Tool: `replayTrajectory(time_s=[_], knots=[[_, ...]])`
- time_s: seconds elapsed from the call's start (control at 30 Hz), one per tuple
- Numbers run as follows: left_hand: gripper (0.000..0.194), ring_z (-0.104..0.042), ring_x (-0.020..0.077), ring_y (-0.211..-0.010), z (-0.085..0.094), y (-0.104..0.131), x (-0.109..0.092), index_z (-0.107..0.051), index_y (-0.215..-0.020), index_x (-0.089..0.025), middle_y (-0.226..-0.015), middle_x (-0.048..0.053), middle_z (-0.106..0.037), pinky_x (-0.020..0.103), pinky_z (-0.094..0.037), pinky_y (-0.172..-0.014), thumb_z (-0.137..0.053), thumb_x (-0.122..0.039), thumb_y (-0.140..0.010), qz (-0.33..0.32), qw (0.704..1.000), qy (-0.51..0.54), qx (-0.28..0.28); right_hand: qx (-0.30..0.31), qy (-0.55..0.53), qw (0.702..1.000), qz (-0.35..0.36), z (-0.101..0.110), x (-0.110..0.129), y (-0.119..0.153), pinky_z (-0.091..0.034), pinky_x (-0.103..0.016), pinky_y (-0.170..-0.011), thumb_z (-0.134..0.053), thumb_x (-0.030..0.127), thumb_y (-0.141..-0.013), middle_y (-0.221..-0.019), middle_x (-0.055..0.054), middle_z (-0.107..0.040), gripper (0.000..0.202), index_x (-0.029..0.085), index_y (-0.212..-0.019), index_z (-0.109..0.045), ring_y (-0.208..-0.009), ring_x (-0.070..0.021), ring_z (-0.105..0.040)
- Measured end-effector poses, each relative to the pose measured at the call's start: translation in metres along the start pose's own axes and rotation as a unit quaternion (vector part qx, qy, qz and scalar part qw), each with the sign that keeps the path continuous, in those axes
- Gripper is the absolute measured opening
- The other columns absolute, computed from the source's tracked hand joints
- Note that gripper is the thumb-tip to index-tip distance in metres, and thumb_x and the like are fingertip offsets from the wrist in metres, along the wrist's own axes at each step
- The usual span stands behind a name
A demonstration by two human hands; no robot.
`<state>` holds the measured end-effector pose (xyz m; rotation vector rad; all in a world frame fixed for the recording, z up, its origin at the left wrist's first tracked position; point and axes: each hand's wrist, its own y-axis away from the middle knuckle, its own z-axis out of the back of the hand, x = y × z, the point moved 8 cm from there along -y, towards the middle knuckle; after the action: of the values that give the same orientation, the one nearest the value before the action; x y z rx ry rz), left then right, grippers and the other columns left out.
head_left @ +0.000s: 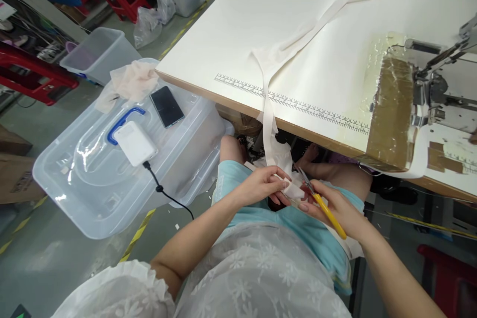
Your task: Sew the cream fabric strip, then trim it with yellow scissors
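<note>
A broad white worktop (223, 25) with a brown edge fills the upper part of the view, and below its left corner stands a large translucent plastic box (89, 169) with a blue handle. On the worktop's right side sits a metal sewing machine (439, 84), beside a block wrapped in brown tape. A long, pale cream cloth strip (272, 64) lies across the worktop, hangs over the near edge and bunches above the lap, where its lower part seems to run into the held folds. The left hand (266, 186) pinches these folds between thumb and fingers; the right hand (341, 203) grips yellow-handled metal scissors (330, 216), blades pointing up beside the cloth. Whether the blades are parted cannot be told. The step in hand looks like trimming; the next move probably calls for holding the cloth edge steady and keeping the left fingertips clear of the blades.

On the box lie a black rectangular phone (166, 106) and, smaller, a white plastic power block (135, 143) with a black cable; no brand is legible on either. Dark lettering on a brown carton at far left is unreadable. Smallest is the black ruler scale (290, 102) printed along the worktop, its numerals too fine to read surely.
</note>
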<state>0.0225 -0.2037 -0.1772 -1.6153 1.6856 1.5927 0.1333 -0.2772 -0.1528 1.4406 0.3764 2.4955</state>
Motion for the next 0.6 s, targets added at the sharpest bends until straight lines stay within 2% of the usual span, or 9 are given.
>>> replayTrajectory(time_s=[0.1,0.17,0.2,0.27,0.33,0.4,0.47,0.53,0.6], knots=[[0.023,-0.072,0.0174,-0.071,-0.015,0.004,-0.016,-0.045,-0.113,-0.018,-0.077,0.004,-0.07,0.026,-0.055,-0.06,-0.044,-0.033,-0.097,0.007,0.993,-0.103,0.056,-0.05,-0.073,0.996,0.021,-0.002,0.003,-0.002,-0.044,-0.025,-0.055,-0.058,0.047,-0.087,-0.071,0.002,-0.053,0.027,0.022,-0.079,-0.05,-0.063,-0.0146,-0.051],[0.021,-0.07,0.0148,-0.068,-0.014,0.009,-0.05,-0.049,-0.113,-0.017,-0.082,0.004,-0.07,0.025,-0.052,-0.059,-0.039,-0.025,-0.097,-0.026,0.96,-0.27,0.077,-0.091,-0.068,0.993,0.031,0.0,-0.003,0.002,-0.044,-0.025,-0.054,-0.057,0.045,-0.087,-0.067,0.003,-0.051,0.026,0.022,-0.075,-0.05,-0.06,-0.0143,-0.05],[0.021,-0.068,0.0137,-0.067,-0.01,0.01,-0.075,-0.053,-0.11,-0.016,-0.082,0.004,-0.07,0.025,-0.052,-0.061,-0.039,-0.023,-0.096,-0.066,0.926,-0.365,0.067,-0.107,-0.061,0.992,0.034,0.001,-0.008,0.006,-0.045,-0.025,-0.054,-0.058,0.044,-0.087,-0.067,0.002,-0.052,0.026,0.022,-0.075,-0.051,-0.059,-0.0146,-0.051],[0.019,-0.065,0.0137,-0.07,0.006,0.008,-0.141,-0.06,-0.099,-0.014,-0.087,0.005,-0.069,0.027,-0.05,-0.067,-0.043,-0.022,-0.094,-0.178,0.843,-0.507,-0.024,-0.138,-0.051,0.988,0.04,0.004,-0.019,0.017,-0.047,-0.024,-0.056,-0.06,0.042,-0.086,-0.07,0.001,-0.055,0.023,0.023,-0.076,-0.052,-0.062,-0.0158,-0.055],[0.019,-0.064,0.0183,-0.082,0.03,-0.003,-0.208,-0.059,-0.104,-0.014,-0.088,0.005,-0.066,0.032,-0.048,-0.078,-0.047,-0.021,-0.092,-0.259,0.756,-0.572,-0.186,-0.162,-0.043,0.985,0.039,0.009,-0.027,0.031,-0.048,-0.024,-0.056,-0.06,0.04,-0.087,-0.07,0.001,-0.058,0.021,0.023,-0.077,-0.054,-0.062,-0.0161,-0.057],[0.026,-0.06,0.0239,-0.1,0.043,-0.032,-0.252,-0.057,-0.112,-0.013,-0.104,0.01,-0.064,0.035,-0.046,-0.087,-0.051,-0.013,-0.087,-0.283,0.68,-0.622,-0.267,-0.19,-0.029,0.981,0.026,0.015,-0.03,0.045,-0.05,-0.023,-0.056,-0.061,0.04,-0.086,-0.069,0.0,-0.06,0.019,0.023,-0.079,-0.057,-0.059,-0.0161,-0.059],[0.032,-0.054,0.0295,-0.114,0.051,-0.077,-0.277,-0.057,-0.113,-0.01,-0.118,0.015,-0.059,0.037,-0.043,-0.091,-0.054,-0.007,-0.081,-0.27,0.634,-0.665,-0.289,-0.229,-0.018,0.973,0.007,0.022,-0.029,0.059,-0.052,-0.023,-0.056,-0.062,0.043,-0.085,-0.071,-0.001,-0.065,0.02,0.023,-0.082,-0.061,-0.06,-0.0174,-0.062],[0.034,-0.053,0.0319,-0.116,0.058,-0.122,-0.29,-0.057,-0.113,-0.009,-0.118,0.017,-0.059,0.039,-0.041,-0.095,-0.052,-0.003,-0.079,-0.242,0.622,-0.683,-0.298,-0.277,-0.013,0.961,-0.009,0.031,-0.031,0.076,-0.054,-0.024,-0.059,-0.061,0.049,-0.085,-0.075,-0.004,-0.069,0.026,0.023,-0.084,-0.063,-0.066,-0.0206,-0.067],[0.031,-0.056,0.0333,-0.114,0.062,-0.157,-0.298,-0.059,-0.109,-0.008,-0.111,0.016,-0.062,0.042,-0.039,-0.097,-0.05,-0.001,-0.08,-0.236,0.632,-0.679,-0.29,-0.329,0.016,0.944,-0.034,0.042,-0.041,0.097,-0.056,-0.025,-0.06,-0.059,0.056,-0.086,-0.073,-0.005,-0.07,0.033,0.023,-0.082,-0.062,-0.069,-0.0229,-0.07]])
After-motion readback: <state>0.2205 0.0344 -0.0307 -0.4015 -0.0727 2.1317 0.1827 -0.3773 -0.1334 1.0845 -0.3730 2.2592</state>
